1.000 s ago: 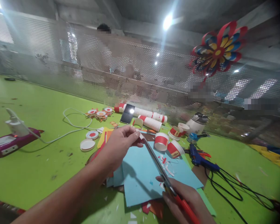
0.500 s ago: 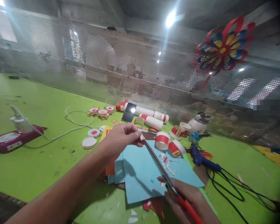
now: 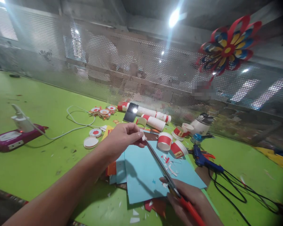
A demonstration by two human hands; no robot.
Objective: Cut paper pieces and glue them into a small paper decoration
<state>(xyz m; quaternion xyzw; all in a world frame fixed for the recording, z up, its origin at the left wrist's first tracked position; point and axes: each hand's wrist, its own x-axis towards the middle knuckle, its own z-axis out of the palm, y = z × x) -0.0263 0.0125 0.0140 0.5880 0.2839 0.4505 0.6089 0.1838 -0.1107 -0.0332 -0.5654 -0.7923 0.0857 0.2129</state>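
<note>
While the left hand (image 3: 124, 136) pinches a small white paper piece (image 3: 144, 138) between thumb and fingers, the right hand (image 3: 193, 197) is closed around long scissors (image 3: 164, 172) with red handles. The blades slant away from the right hand, tips right at the paper; whether they bite it, I can't tell from here. The paper is held above the far edge of a light blue sheet (image 3: 143, 185) on the green table (image 3: 49, 169). White and red scraps (image 3: 171, 166) lie on that sheet, under and right of the blades. Just beyond: two red-and-white paper cups, one upright (image 3: 165, 142), its neighbour tipped (image 3: 179, 149). Right of these, a blue glue gun (image 3: 206, 162), black cord trailing. Far left, a purple power strip (image 3: 8, 145) bearing a white plug (image 3: 23, 125).
</note>
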